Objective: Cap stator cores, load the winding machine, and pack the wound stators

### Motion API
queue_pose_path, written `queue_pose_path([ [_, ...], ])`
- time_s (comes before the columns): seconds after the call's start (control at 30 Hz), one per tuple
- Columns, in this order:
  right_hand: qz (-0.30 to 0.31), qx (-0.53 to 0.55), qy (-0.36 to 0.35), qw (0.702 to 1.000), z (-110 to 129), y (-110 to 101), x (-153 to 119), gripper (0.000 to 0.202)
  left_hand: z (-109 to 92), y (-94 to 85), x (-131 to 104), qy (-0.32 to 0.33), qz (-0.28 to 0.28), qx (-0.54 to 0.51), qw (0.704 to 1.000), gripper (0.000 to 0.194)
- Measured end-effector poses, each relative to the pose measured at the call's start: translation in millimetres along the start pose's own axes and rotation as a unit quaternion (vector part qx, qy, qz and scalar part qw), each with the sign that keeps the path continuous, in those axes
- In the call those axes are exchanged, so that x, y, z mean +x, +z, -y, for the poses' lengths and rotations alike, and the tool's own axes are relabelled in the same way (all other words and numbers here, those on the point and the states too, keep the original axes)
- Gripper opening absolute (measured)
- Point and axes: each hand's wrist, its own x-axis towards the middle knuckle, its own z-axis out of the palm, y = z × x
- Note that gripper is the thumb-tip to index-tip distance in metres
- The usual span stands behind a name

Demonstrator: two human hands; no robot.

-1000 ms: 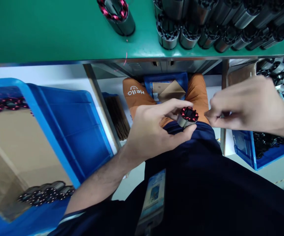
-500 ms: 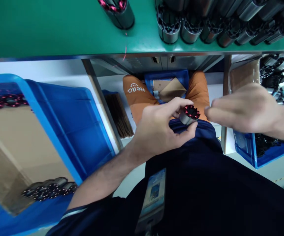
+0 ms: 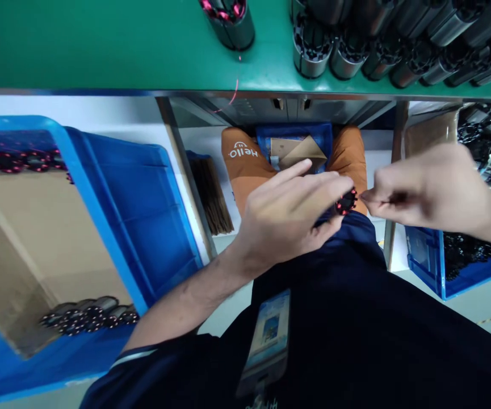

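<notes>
Above my lap, my left hand (image 3: 290, 210) grips a motor stator (image 3: 346, 201), a short cylinder with red wire coils around its black toothed end. That end points right; my fingers cover most of the metal body. Just right of it is my right hand (image 3: 430, 187), blurred, with thumb and fingers pinched together close to the coils. Whatever the pinch holds is too small to make out. Another stator (image 3: 232, 25) with red windings stands on the green bench, and a thin loose red wire (image 3: 235, 94) hangs over the bench edge below it.
Several stators (image 3: 313, 51) without red wire stand in rows on the green bench (image 3: 100, 45). At left, a blue crate (image 3: 130, 193) holds cardboard and wound stators (image 3: 89, 315). Another blue bin (image 3: 426, 255) with black parts sits at right, below metal parts (image 3: 490, 136).
My left hand has turned the stator so its wound end faces right, and its fingers now cover the body. My right hand stays close beside it, pinched. The view has shifted slightly.
</notes>
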Motion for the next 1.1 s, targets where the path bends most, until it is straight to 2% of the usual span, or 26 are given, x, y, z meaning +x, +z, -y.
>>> queue_pose_path([
  [0.1, -0.075, -0.120, -0.066, 0.988, 7.1, -13.4, -11.9, 0.033, -3.5, -2.1, 2.5, -0.083, 0.009, -0.040, 0.996, 0.042],
  [0.17, -0.084, -0.117, -0.070, 0.987, 4.7, -23.7, -14.8, 0.031, -2.7, -5.3, 2.3, -0.076, -0.001, -0.027, 0.997, 0.037],
  [0.27, -0.005, 0.053, 0.031, 0.998, -3.6, -25.1, -8.8, 0.045, 2.6, -7.0, 0.2, -0.022, -0.015, 0.006, 1.000, 0.032],
  [0.33, 0.062, 0.141, 0.076, 0.985, -5.8, -15.6, -1.5, 0.039, 6.0, -4.3, -1.1, -0.015, -0.005, 0.010, 1.000, 0.029],
  [0.37, 0.073, 0.146, 0.073, 0.984, -4.7, -9.7, 1.7, 0.036, 6.9, -2.3, -1.5, -0.020, 0.001, 0.013, 1.000, 0.027],
  [0.4, 0.060, 0.118, 0.054, 0.990, -2.2, -4.4, 3.7, 0.035, 7.1, -0.3, -1.9, -0.024, 0.005, 0.018, 1.000, 0.025],
  [0.47, -0.018, -0.004, -0.014, 1.000, 5.1, 1.5, 2.9, 0.036, 5.6, 1.2, -2.7, -0.022, -0.001, 0.029, 0.999, 0.027],
  [0.53, -0.107, -0.115, -0.066, 0.985, 10.5, -0.3, -4.9, 0.036, 4.1, -3.6, -4.2, -0.015, -0.027, 0.039, 0.999, 0.035],
  [0.63, -0.192, -0.110, -0.044, 0.974, 3.3, -11.0, -22.1, 0.025, 12.5, -25.1, -6.6, -0.053, -0.091, 0.084, 0.991, 0.043],
  [0.73, -0.216, -0.048, 0.018, 0.975, -21.2, -12.2, -29.2, 0.021, 43.0, -56.0, -4.8, -0.128, -0.155, 0.140, 0.969, 0.042],
  [0.83, -0.160, -0.028, 0.034, 0.986, -44.3, 7.0, -21.2, 0.031, 87.8, -80.3, 5.7, -0.168, -0.193, 0.179, 0.950, 0.041],
  [0.97, -0.055, -0.031, -0.011, 0.998, -56.9, 44.2, -10.7, 0.024, 135.8, -95.5, 25.9, -0.147, -0.190, 0.180, 0.954, 0.052],
  [1.03, -0.023, -0.036, -0.015, 0.999, -60.2, 56.3, -11.8, 0.023, 152.0, -104.5, 34.5, -0.128, -0.228, 0.177, 0.949, 0.063],
  [1.1, -0.030, -0.042, -0.009, 0.999, -64.4, 61.9, -15.0, 0.029, 168.9, -117.9, 43.0, -0.116, -0.280, 0.203, 0.931, 0.068],
])
